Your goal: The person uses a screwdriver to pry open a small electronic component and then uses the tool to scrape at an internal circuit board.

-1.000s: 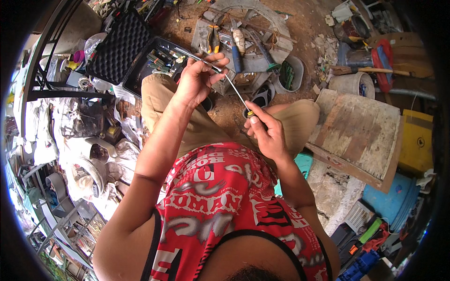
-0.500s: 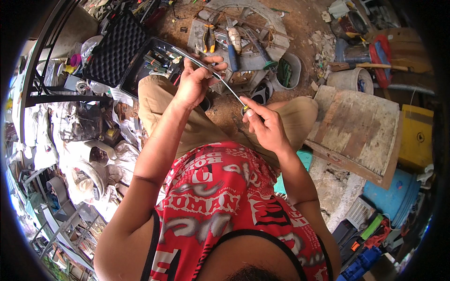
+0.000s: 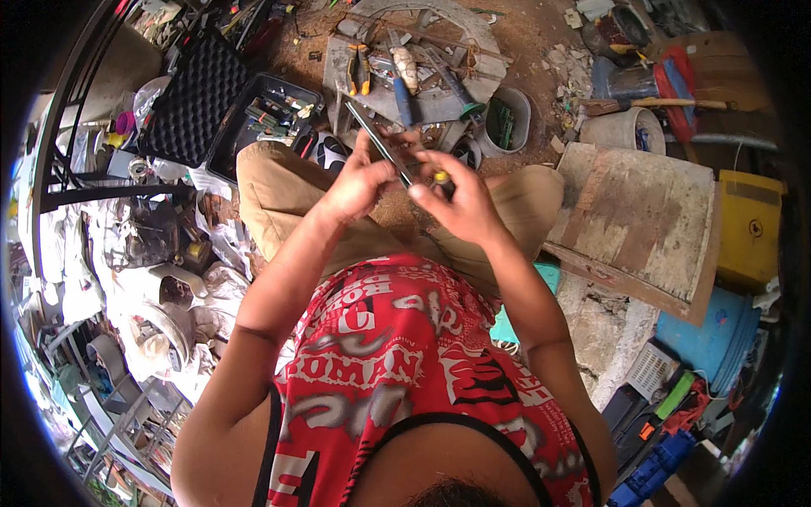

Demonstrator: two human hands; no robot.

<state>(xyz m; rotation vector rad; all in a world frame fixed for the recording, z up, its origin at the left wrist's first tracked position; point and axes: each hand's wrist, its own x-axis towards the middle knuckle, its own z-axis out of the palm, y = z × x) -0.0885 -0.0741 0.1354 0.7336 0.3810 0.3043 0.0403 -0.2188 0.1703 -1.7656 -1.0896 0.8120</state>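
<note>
A thin, flat dark panel with a pale edge (image 3: pixel 378 142) is held edge-on above my lap, slanting from upper left to lower right. My left hand (image 3: pixel 359 188) is closed on its left side, the thumb lying along it. At the panel's near end is my right hand (image 3: pixel 463 203), its thumb and forefinger close around that end. A screwdriver's yellow and black handle (image 3: pixel 443 179) is tucked in the right fingers; its shaft is not clearly visible. Motion blurs the fingertips beyond the panel, so their exact contact is hard to make out.
An open black case (image 3: pixel 221 152) with foam lid and small parts lies at far left. Pliers (image 3: pixel 360 71) and blue-handled tools (image 3: pixel 403 101) rest on a grey ring-shaped plate ahead. A bucket (image 3: pixel 518 135) and a worn wooden board (image 3: pixel 634 228) stand to the right.
My hands have come closer together and nearer my body. The right hand has moved up to the panel's end, and the screwdriver's long shaft no longer shows. The panel now looks wider.
</note>
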